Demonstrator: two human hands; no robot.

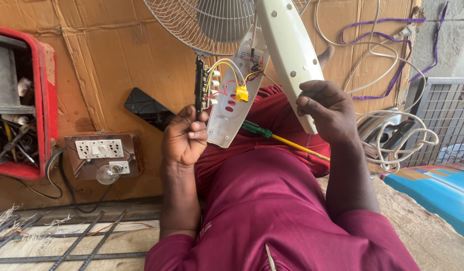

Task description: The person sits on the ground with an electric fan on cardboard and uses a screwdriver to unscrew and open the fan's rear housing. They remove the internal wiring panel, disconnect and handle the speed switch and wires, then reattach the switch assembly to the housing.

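The left hand (184,135) pinches a black circuit board (199,85). The right hand (330,108) grips a white fan cover (287,45). A screwdriver (279,139) rests on the lap between them.

Sunlit cardboard sheets (111,55) over rough floor, grey wall (443,30) behind.

Place: informal repair workshop, floor-level | Ground: flattened cardboard (106,55) over concrete | Left: red toolbox (38,100) of tools, wooden test board with sockets and bulb (102,155) | Far: opened fan (217,20), wiring exposed | Right: loose cable coils (397,135)
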